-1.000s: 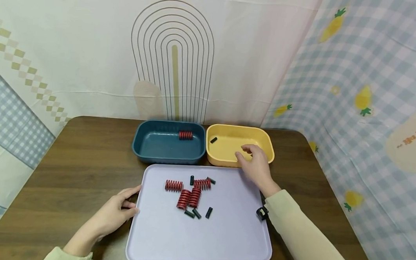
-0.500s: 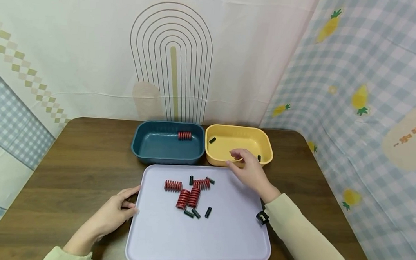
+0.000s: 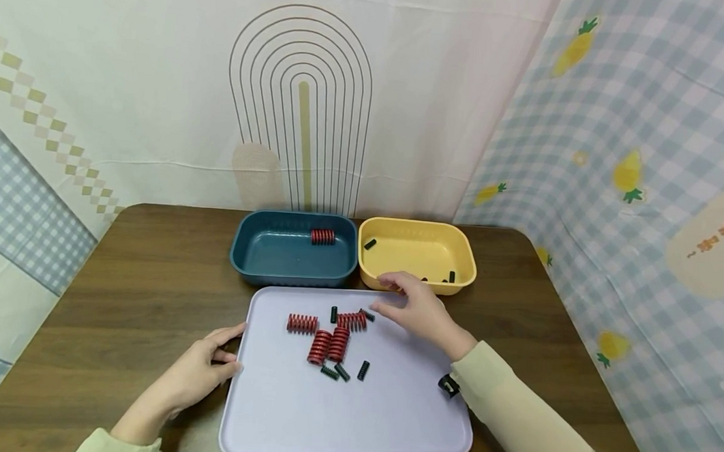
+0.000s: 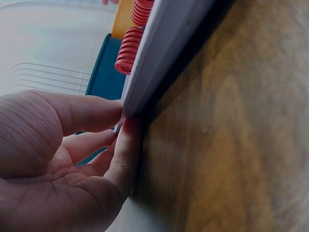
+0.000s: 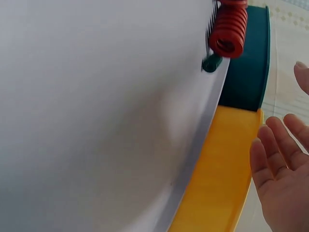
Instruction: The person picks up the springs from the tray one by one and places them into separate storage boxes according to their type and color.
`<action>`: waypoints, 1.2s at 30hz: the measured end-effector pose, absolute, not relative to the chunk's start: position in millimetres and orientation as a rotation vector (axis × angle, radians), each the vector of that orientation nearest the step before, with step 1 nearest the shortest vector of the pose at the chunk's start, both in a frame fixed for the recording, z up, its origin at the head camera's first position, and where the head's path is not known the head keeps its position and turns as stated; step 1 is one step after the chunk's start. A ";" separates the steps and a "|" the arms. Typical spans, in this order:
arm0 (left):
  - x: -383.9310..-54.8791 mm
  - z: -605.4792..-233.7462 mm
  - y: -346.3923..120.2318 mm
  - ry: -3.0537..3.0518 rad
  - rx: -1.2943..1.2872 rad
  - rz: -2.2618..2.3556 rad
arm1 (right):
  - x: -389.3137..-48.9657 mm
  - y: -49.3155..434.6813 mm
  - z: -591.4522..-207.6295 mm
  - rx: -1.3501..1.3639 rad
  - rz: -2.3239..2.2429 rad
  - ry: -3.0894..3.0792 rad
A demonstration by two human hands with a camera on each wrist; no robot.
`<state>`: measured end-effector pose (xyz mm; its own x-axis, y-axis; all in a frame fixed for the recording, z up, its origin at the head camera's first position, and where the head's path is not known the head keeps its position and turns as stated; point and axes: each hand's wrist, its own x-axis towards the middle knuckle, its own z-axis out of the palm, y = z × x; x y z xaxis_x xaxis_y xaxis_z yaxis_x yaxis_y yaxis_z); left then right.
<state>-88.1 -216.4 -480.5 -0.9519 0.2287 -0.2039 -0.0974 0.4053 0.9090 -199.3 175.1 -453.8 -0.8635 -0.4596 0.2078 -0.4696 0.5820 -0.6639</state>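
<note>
My right hand (image 3: pixel 416 307) hovers over the far edge of the lilac tray (image 3: pixel 413 420), just before the yellow bin. Its thumb and fingers are spread with nothing between them, as the right wrist view of the hand (image 5: pixel 285 169) also shows. Nearest its fingertips lie a small dark green spring (image 3: pixel 367 315) and a red spring (image 3: pixel 352 321). Other red springs (image 3: pixel 302 324) and small dark springs (image 3: pixel 363 371) are scattered around the tray's middle. My left hand (image 3: pixel 197 371) touches the tray's left rim with its fingertips; in the left wrist view the thumb (image 4: pixel 91 113) meets that rim.
Behind the tray stand a blue bin (image 3: pixel 292 277) with one red spring (image 3: pixel 322 237) and a yellow bin (image 3: pixel 465 259) with several small dark springs (image 3: pixel 452 276). Brown wooden table (image 3: pixel 169 264) surrounds them, backed by a patterned cloth (image 3: pixel 417 119).
My right hand has moved left and toward me, from over the yellow bin to the tray's far edge, uncovering dark springs in that bin. My left hand stays at the rim.
</note>
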 end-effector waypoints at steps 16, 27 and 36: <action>-88.7 -482.5 -216.0 2.354 0.106 1.557 | -187.8 151.4 -460.8 0.897 1.008 -3.053; -88.2 -481.0 -216.0 2.349 0.108 1.561 | -189.3 145.4 -465.3 0.957 0.904 -3.104; -89.0 -481.6 -216.9 2.358 0.119 1.564 | -190.8 143.9 -467.1 1.013 0.862 -3.056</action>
